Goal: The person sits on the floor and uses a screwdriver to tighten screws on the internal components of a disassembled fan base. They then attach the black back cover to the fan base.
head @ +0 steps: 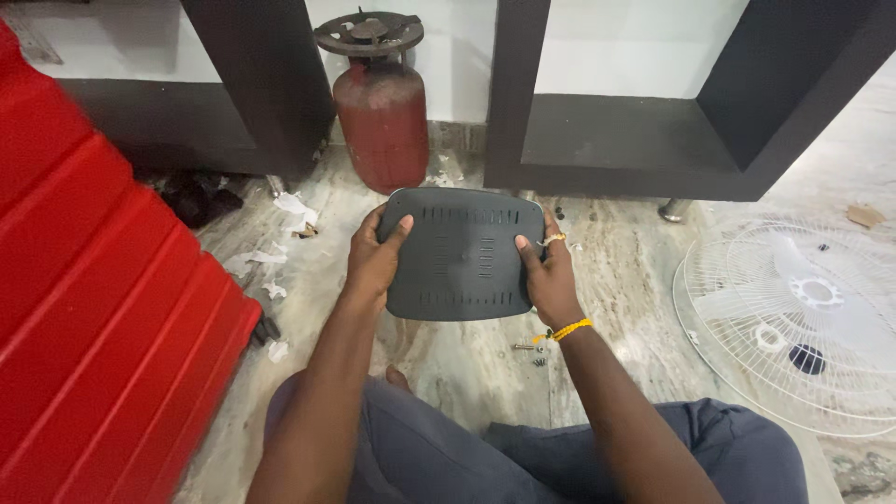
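Dark grey plastic cover, rounded corners, rows of vent slots, held flat above marble floor

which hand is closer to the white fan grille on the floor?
Right. The right hand grips the right edge of the dark slotted cover, on the side toward the fan grille. The left hand holds the cover's far edge.

Left hand and right hand grip, thumbs up.

Our arms bare, no sleeves. On our right hand: ring at finger, yellow-orange bead bracelet round wrist, small tassel hanging on its left. Our legs near, in grey-blue trousers, cloth creased.
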